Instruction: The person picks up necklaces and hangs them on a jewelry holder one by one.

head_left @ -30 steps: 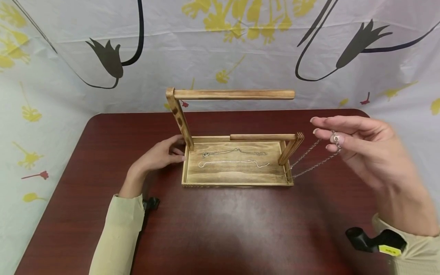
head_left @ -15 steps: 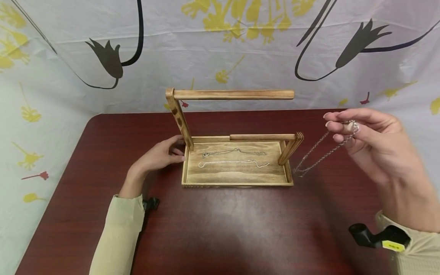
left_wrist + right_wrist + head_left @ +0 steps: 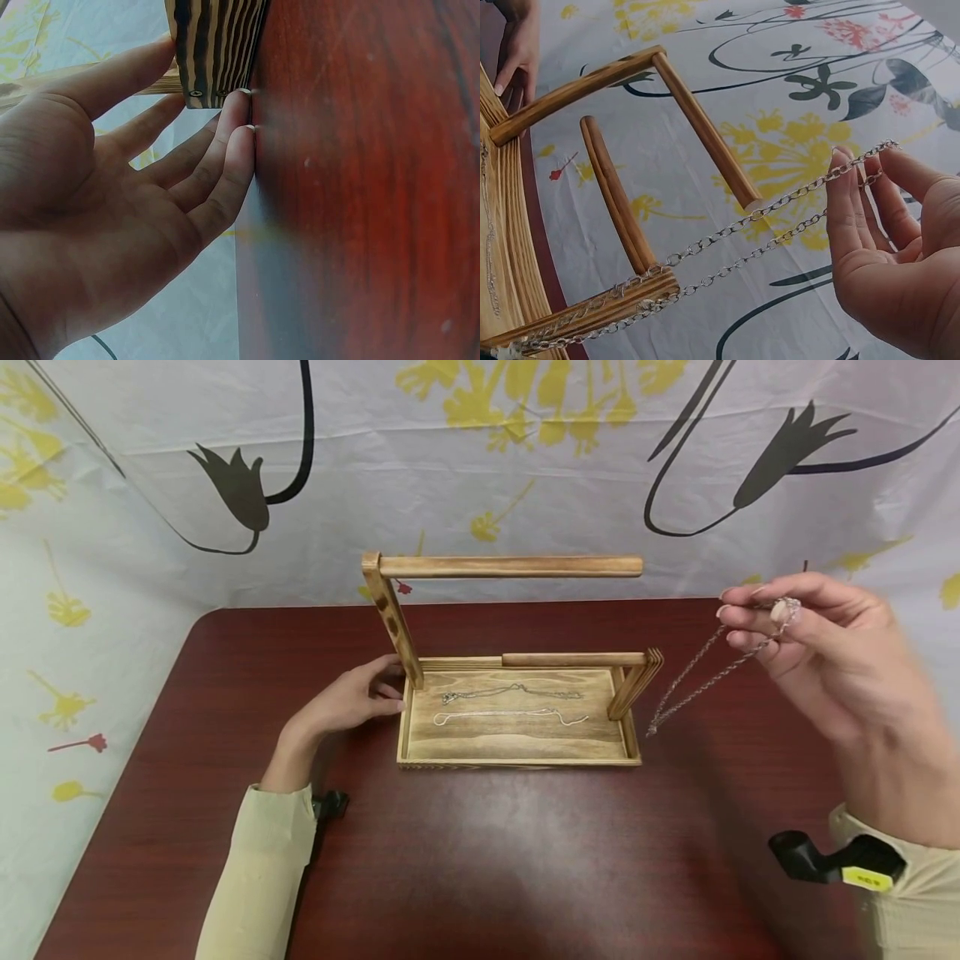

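Note:
My right hand (image 3: 847,652) pinches a silver chain necklace (image 3: 720,234) between thumb and fingers. The chain hangs in a long loop, its low end beside the tray's right side in the head view. At the centre stands a wooden jewellery stand (image 3: 517,762) with a tray base. Two thinner silver chains lie in that tray, a bunched one (image 3: 517,687) behind and a straighter one (image 3: 495,713) in front. My left hand (image 3: 341,697) touches the tray's left end, its thumb (image 3: 135,71) and fingertips against the striped wood and the lower fingers at the tabletop.
Above the tray runs a long upper bar (image 3: 510,567) on a tall left post. A shorter lower bar (image 3: 573,658) extends from the right post (image 3: 636,685). The dark red table (image 3: 487,860) ends at a patterned cloth backdrop (image 3: 337,527).
My right hand has moved right and slightly up with the necklace, whose hanging end has left the tray's right corner. My left hand and the stand look unmoved.

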### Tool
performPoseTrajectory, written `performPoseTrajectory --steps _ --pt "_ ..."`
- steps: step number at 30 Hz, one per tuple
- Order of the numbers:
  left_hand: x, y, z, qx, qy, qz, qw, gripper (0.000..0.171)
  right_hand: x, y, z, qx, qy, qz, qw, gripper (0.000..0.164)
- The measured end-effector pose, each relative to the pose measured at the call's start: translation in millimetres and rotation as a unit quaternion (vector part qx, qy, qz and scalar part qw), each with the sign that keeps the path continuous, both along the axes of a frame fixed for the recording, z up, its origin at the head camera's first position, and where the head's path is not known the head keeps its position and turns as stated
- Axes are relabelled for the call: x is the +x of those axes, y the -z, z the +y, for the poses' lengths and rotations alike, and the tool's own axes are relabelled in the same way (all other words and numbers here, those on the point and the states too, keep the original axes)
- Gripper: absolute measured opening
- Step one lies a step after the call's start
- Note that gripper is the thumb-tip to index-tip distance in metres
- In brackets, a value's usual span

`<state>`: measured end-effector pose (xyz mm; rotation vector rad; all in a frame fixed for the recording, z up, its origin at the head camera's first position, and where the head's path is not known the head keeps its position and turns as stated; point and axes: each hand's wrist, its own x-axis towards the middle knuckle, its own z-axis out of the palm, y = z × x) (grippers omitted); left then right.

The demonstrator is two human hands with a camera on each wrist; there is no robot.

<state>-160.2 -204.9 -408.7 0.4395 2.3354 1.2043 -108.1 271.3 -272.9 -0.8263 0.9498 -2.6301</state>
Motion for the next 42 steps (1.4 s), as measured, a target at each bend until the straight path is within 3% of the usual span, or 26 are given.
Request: performPoseTrajectory --steps 18,26,33,38,42 --pt "1.7 -0.4 1 -0.005 -0.001 0.001 1.0 0.071 -21.3 -6.5 7 0.06 0.058 -0.055 0.995 0.032" --pt "-0.1 0.1 1 -0.004 -0.006 -0.003 1.0 0.072 -31.3 -10.0 7 0.081 0.072 -0.044 0.993 0.029" --pt "-1.0 1.0 0 -0.004 -0.01 -0.006 0.9999 0.073 -36.8 -16.1 0 0.141 0.129 -0.04 0.981 0.024" --pt "-0.9 1.3 0 0.001 -0.009 -0.004 1.0 0.072 -42.9 -21.1 -6 0.163 0.142 -0.057 0.975 0.023" --pt "-0.4 2.9 1 0.007 -0.011 -0.005 0.9999 0.072 -48.5 -23.2 -14 0.164 0.136 -0.047 0.976 0.023"
